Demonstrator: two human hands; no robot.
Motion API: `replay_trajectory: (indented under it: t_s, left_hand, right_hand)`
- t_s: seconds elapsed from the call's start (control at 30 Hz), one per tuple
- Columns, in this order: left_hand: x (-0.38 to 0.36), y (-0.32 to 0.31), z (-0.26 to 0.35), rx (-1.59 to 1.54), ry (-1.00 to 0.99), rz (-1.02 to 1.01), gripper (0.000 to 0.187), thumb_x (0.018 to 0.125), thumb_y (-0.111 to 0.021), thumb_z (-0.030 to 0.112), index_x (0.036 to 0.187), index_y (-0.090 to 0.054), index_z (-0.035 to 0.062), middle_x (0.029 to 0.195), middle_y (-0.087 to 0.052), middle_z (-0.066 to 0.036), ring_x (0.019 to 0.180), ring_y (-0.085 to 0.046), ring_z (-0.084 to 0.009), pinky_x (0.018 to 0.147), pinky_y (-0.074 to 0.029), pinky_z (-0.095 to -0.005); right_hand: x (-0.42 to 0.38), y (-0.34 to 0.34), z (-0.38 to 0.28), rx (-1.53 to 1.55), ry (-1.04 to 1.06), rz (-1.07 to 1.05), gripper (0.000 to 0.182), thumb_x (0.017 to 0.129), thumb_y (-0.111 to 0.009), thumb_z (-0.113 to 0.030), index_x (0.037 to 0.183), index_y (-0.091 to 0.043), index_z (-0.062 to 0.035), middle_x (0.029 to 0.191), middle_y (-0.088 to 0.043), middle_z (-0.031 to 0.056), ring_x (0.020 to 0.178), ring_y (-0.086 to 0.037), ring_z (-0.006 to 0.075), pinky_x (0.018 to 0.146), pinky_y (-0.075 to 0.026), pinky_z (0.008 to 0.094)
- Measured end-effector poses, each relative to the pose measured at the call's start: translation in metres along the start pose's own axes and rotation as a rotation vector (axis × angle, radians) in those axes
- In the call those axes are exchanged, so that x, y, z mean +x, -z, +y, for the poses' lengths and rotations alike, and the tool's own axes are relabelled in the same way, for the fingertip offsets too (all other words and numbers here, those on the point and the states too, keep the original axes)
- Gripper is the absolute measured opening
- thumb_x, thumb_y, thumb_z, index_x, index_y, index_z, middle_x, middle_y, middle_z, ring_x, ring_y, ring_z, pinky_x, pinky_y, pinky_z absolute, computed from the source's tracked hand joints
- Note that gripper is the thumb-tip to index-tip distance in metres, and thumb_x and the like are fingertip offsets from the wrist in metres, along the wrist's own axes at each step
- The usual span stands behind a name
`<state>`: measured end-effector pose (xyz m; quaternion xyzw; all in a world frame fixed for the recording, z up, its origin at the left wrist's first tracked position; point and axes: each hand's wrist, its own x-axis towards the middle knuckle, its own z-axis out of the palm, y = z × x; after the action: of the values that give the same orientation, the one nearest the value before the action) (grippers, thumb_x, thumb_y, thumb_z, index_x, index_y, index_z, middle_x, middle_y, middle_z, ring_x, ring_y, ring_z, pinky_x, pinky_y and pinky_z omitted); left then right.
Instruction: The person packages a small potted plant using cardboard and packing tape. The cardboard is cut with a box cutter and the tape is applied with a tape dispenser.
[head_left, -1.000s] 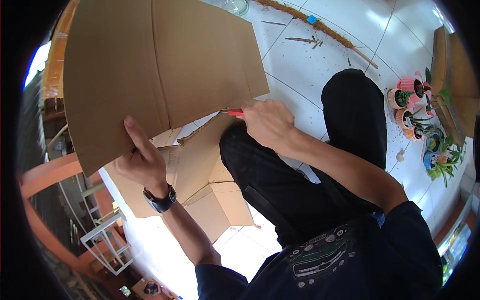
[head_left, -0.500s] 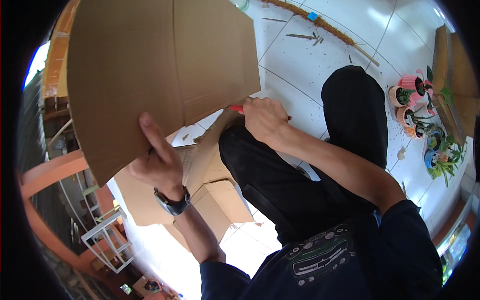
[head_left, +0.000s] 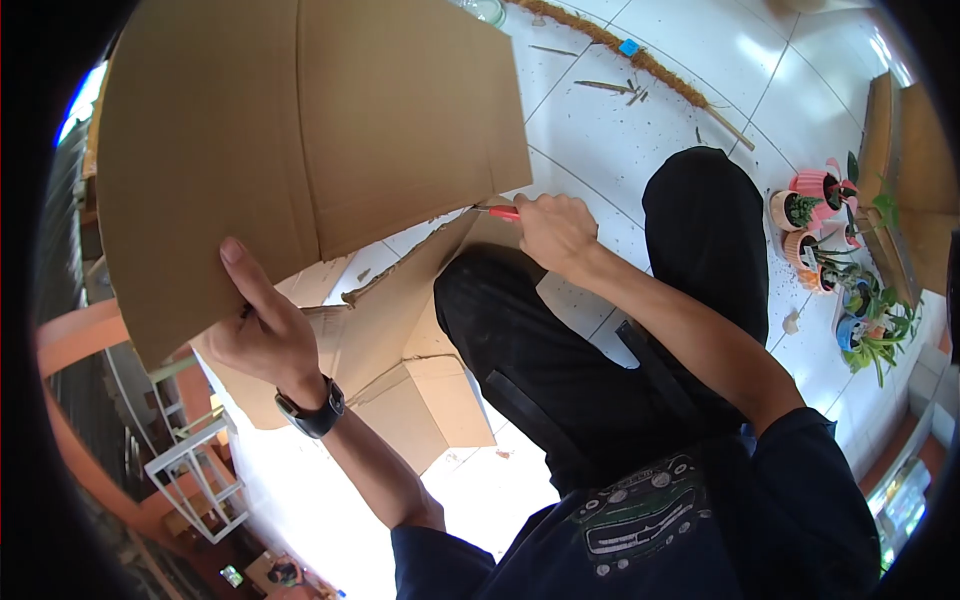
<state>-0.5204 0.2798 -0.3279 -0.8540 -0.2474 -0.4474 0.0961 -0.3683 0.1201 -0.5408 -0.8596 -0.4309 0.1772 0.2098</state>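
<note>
A large brown cardboard panel (head_left: 400, 120) is raised in front of me, creased down its middle. My left hand (head_left: 268, 325) grips its lower left edge, the thumb lying on the near face and the other fingers behind, largely hidden. Closed around a red box cutter (head_left: 503, 212), my right hand (head_left: 560, 232) is at the panel's lower right corner. The cutter's tip meets the cardboard where the panel is still joined to the rest of the box (head_left: 385, 325). A ragged cut edge runs left from there, with a gap between the two pieces.
White floor tiles (head_left: 590, 185) hold scattered dark bits and a fibre-wrapped pole (head_left: 660, 72). Several potted plants (head_left: 835, 260) stand at right, beside more cardboard (head_left: 920, 150). A white metal frame (head_left: 200, 480) is at lower left. My bent knees (head_left: 500, 310) are close to the box.
The panel and my left hand have shifted left, and the gap along the cut edge looks wider. My right hand has moved slightly right and down with the cutter, showing more of it.
</note>
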Motion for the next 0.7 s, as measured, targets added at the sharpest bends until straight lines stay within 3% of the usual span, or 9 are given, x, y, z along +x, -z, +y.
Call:
replay_trajectory:
  t_s: [0.3,0.53,0.7]
  left_hand:
    - [-0.002,-0.002,-0.003,0.007,0.029,-0.005,0.029,0.099,-0.063,0.023,0.103,-0.074,-0.0039,0.089,-0.075,-0.013,0.074,-0.064,-0.0175,0.062,-0.045,-0.0332]
    - [-0.003,-0.004,0.01,0.013,0.032,-0.017,0.029,0.1,-0.062,0.022,0.098,-0.075,-0.0042,0.083,-0.075,-0.013,0.059,-0.062,-0.014,0.054,-0.042,-0.0313]
    - [-0.005,-0.006,0.01,-0.025,-0.158,0.045,0.022,0.097,-0.064,0.013,0.09,-0.073,-0.0056,0.067,-0.069,-0.009,0.048,-0.055,-0.0147,0.046,-0.038,-0.0309]
  right_hand:
    - [0.001,-0.01,-0.003,-0.046,0.013,0.075,0.028,0.076,-0.064,-0.01,0.103,-0.068,-0.0021,0.07,-0.068,0.0182,0.065,-0.069,0.0345,0.06,-0.054,0.0452]
    - [0.002,-0.008,-0.012,-0.087,-0.03,0.094,0.025,0.078,-0.063,-0.009,0.102,-0.067,-0.0035,0.071,-0.069,0.0167,0.067,-0.07,0.0343,0.06,-0.053,0.0449]
    - [0.012,-0.016,0.007,-0.077,-0.063,0.029,0.027,0.08,-0.061,-0.009,0.106,-0.066,-0.0051,0.076,-0.07,0.017,0.072,-0.071,0.0352,0.064,-0.053,0.0453]
